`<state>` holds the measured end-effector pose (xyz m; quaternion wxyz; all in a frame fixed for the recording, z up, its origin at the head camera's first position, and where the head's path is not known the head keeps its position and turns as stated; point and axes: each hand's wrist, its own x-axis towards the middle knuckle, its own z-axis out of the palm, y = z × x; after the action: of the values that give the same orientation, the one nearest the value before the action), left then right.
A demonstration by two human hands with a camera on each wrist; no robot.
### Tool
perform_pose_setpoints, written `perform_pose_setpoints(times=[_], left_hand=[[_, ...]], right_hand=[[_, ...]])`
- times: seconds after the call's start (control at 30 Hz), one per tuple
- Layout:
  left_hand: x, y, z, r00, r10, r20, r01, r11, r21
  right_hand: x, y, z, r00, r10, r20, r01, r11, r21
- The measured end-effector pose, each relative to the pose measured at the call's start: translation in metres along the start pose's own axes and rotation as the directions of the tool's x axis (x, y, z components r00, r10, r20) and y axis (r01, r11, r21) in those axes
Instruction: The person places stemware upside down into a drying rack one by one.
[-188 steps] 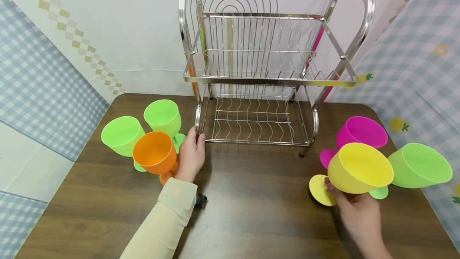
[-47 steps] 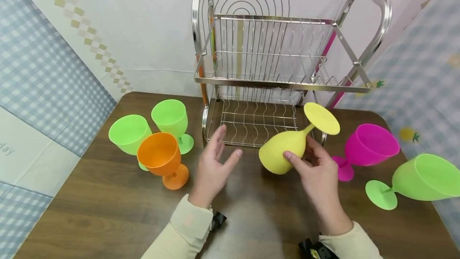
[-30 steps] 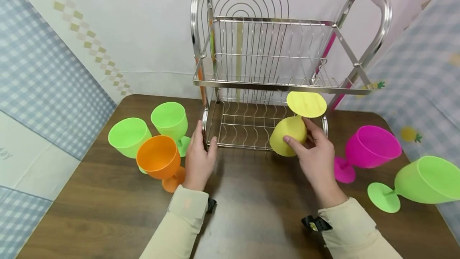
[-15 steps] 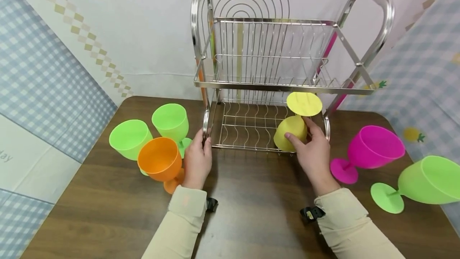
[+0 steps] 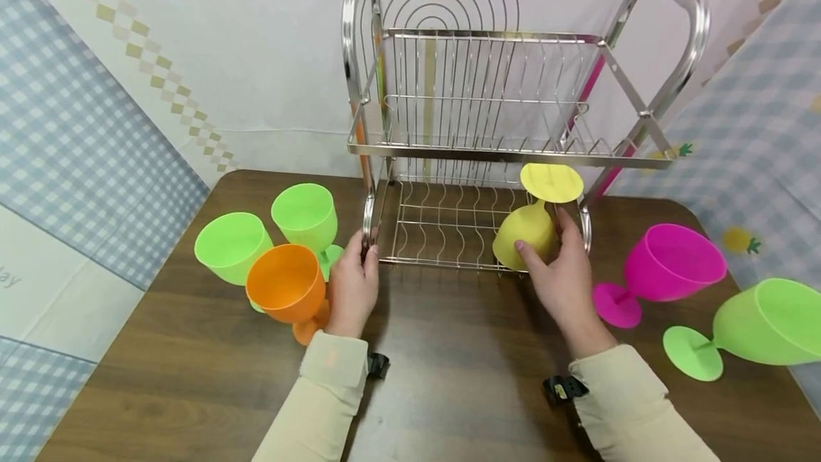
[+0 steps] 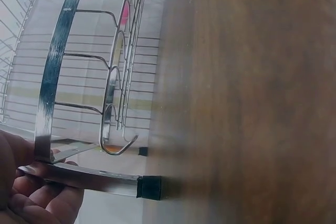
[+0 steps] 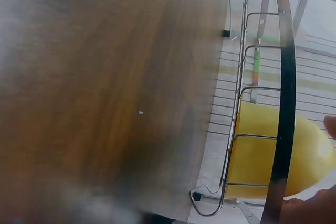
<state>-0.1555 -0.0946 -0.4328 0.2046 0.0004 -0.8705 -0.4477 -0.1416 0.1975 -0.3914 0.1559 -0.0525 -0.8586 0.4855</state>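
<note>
A yellow goblet [image 5: 527,234] stands upside down, slightly tilted, at the right end of the lower tier of the metal dish rack [image 5: 474,155]. My right hand [image 5: 564,276] holds its bowl, thumb across the front and fingers round the right side. In the right wrist view the yellow bowl [image 7: 310,153] shows behind the rack's front rail, its rim toward the wires. My left hand [image 5: 351,284] grips the rack's left front upright. The left wrist view has the fingers [image 6: 63,203] curled round that metal leg [image 6: 100,179].
Left of the rack stand an orange goblet [image 5: 286,284] and two green ones, a nearer green goblet [image 5: 231,248] and a farther green goblet [image 5: 305,216]. On the right are a magenta goblet [image 5: 673,262] and another green goblet [image 5: 766,323]. Checked cloth [image 5: 70,113] hangs at the sides.
My right hand has brought the yellow goblet from the table's right side, turned it over and set it into the lower tier. My left hand left the rack upright briefly, then took it again.
</note>
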Motion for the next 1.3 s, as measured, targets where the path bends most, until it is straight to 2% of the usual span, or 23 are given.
perform_pose_setpoints(times=[0.1, 0.2, 0.43, 0.5, 0.63, 0.67, 0.77, 0.83, 0.9, 0.97, 1.07, 1.13, 1.2, 1.3], left_hand=[[0.0, 0.0, 0.0, 1.0, -0.011, 0.009, 0.011, 1.0, -0.008], [0.0, 0.001, 0.0, 1.0, -0.011, 0.009, 0.011, 1.0, -0.02], [-0.002, 0.0, 0.0, 1.0, -0.021, 0.014, 0.021, 0.999, -0.038], [-0.002, 0.001, 0.0, 0.999, -0.028, 0.017, 0.029, 0.999, -0.034], [-0.003, 0.001, 0.0, 1.0, -0.027, 0.011, 0.028, 0.999, -0.033], [-0.002, 0.002, 0.0, 1.0, -0.024, 0.008, 0.024, 0.999, -0.036], [-0.002, 0.003, 0.0, 1.0, -0.019, 0.001, 0.019, 0.999, -0.042], [-0.002, 0.003, 0.0, 1.0, -0.02, 0.001, 0.02, 0.999, -0.047], [-0.002, 0.003, 0.0, 1.0, -0.025, 0.003, 0.025, 0.998, -0.055], [-0.002, 0.003, 0.0, 1.0, -0.029, 0.002, 0.029, 0.997, -0.066], [-0.002, 0.002, -0.001, 0.999, -0.036, -0.005, 0.036, 0.996, -0.082], [-0.002, 0.002, -0.002, 0.999, -0.038, -0.007, 0.037, 0.996, -0.087], [-0.002, 0.001, -0.002, 0.999, -0.039, -0.004, 0.039, 0.995, -0.091], [-0.002, 0.002, 0.0, 0.999, -0.04, 0.004, 0.04, 0.995, -0.096]], right_hand=[[-0.015, 0.003, -0.007, 1.0, 0.007, 0.004, -0.008, 0.993, 0.115], [-0.034, 0.005, -0.017, 1.0, 0.019, -0.019, -0.015, 0.983, 0.185], [-0.071, 0.02, -0.041, 0.983, 0.107, -0.15, -0.063, 0.959, 0.275], [-0.082, 0.028, -0.049, 0.977, 0.152, -0.147, -0.11, 0.959, 0.26], [-0.101, 0.055, -0.069, 0.967, 0.242, -0.079, -0.212, 0.938, 0.275], [-0.105, 0.063, -0.075, 0.963, 0.261, -0.061, -0.232, 0.925, 0.299], [-0.114, 0.09, -0.096, 0.949, 0.314, -0.014, -0.278, 0.859, 0.429], [-0.118, 0.105, -0.112, 0.928, 0.372, -0.016, -0.32, 0.818, 0.479], [-0.121, 0.117, -0.126, 0.898, 0.44, -0.031, -0.351, 0.756, 0.552], [-0.122, 0.125, -0.138, 0.853, 0.515, -0.083, -0.389, 0.735, 0.555], [-0.115, 0.132, -0.149, 0.791, 0.589, -0.162, -0.43, 0.725, 0.537], [-0.108, 0.133, -0.153, 0.751, 0.626, -0.209, -0.481, 0.736, 0.476], [-0.1, 0.135, -0.156, 0.728, 0.642, -0.241, -0.544, 0.755, 0.367], [-0.09, 0.137, -0.16, 0.698, 0.664, -0.266, -0.627, 0.747, 0.221]])
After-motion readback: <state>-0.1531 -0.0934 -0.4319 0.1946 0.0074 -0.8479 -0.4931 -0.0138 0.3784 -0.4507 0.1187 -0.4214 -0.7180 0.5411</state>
